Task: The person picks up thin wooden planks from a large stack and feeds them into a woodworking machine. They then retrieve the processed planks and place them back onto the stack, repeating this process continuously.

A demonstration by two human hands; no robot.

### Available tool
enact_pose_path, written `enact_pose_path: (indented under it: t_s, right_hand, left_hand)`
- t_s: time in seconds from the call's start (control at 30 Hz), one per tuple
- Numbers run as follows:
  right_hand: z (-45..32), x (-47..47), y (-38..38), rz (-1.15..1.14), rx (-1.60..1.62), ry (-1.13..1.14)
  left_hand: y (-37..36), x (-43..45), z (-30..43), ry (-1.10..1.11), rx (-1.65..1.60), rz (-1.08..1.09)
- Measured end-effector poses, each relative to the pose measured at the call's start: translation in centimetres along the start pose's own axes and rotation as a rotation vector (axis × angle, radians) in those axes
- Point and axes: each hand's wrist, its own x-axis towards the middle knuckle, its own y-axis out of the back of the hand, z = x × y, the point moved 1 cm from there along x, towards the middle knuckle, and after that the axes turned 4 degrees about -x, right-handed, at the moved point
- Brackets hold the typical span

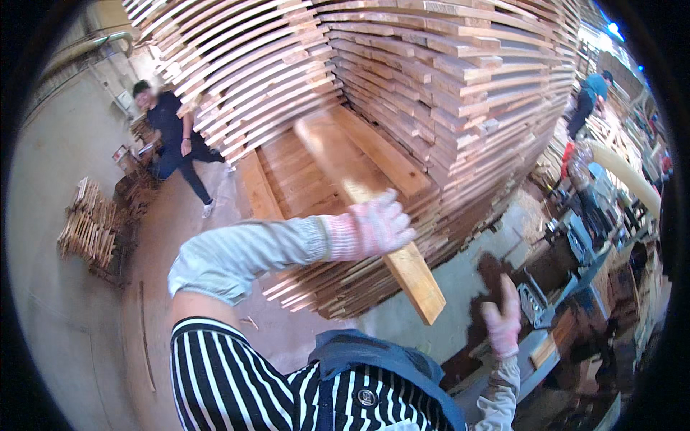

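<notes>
My left hand, in a pink-and-white knit glove, grips a wooden board around its side, nearer to its lower end. The board slants over a stack of planks, and its far end is blurred by motion. My right hand wears a similar glove and holds nothing. Its fingers are apart, and it hovers beside the machine with a metal bed. Directly before me, flat boards form the low part of the stack, under the held board.
Tall layered stacks of wooden slats rise ahead. At the left a person in dark clothes walks near a smaller slat pile. Another person bends at the far right, near a pale flexible hose. A thin stick lies on the floor.
</notes>
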Motion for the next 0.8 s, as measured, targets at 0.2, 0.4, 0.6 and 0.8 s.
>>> enact_pose_path:
  t_s: [0.2, 0.4, 0.6, 0.8]
  right_hand:
    - [-10.4, -5.0, -5.8, 0.017, -0.190, -0.070]
    - [-5.6, -21.3, -6.1, 0.373, -0.427, -0.481]
    - [-1.3, -38.5, -10.0, 0.316, -0.759, -1.432]
    - [8.0, -34.0, -8.7, 0.575, -1.166, -1.066]
  left_hand:
    - [-0.4, 10.2, 5.9, -0.281, 0.009, 0.274]
    - [0.5, 5.5, -0.1, -0.078, -0.225, 0.450]
    - [-7.5, -16.4, -16.8, 0.630, 0.370, -0.725]
    - [-8.9, -38.4, -14.9, 0.960, -0.078, -0.588]
